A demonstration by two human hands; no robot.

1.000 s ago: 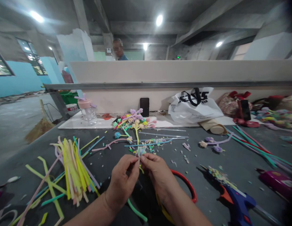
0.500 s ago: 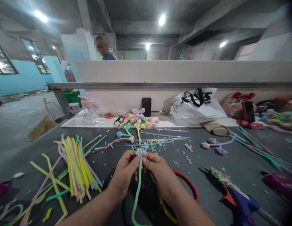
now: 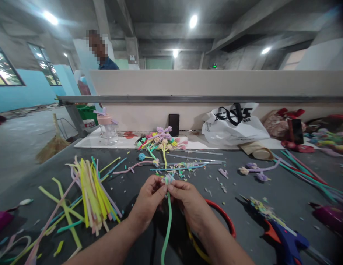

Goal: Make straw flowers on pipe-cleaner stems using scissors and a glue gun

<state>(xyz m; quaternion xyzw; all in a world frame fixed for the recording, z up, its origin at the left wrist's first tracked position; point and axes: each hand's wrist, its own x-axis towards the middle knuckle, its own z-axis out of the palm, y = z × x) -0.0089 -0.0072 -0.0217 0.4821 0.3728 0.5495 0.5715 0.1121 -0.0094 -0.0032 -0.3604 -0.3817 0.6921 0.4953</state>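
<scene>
A green fuzzy stem (image 3: 168,224) hangs down between my hands, topped by a small pale lilac and mint flower (image 3: 168,179). My left hand (image 3: 149,198) pinches the flower's base from the left, thumb and fingers pressed together. From the right, my right hand (image 3: 188,198) grips the same spot, its thumb beside the stem. Just beyond my fingers lie a blue stick (image 3: 177,169) and scattered bits. Behind them is a pile of fuzzy flowers (image 3: 164,138).
Yellow and pink stems (image 3: 94,195) lie left. At right are a blue glue gun (image 3: 290,239) and a lilac flower sprig (image 3: 259,171). Red-handled scissors (image 3: 225,215) sit beneath my right forearm. A jar (image 3: 107,129), phone (image 3: 174,125) and white bag (image 3: 234,127) stand behind. A person (image 3: 107,63) is beyond the partition.
The green stem's lower end has swung, and it now hangs straighter. Both hands keep their hold on the flower. The person behind the partition has moved left.
</scene>
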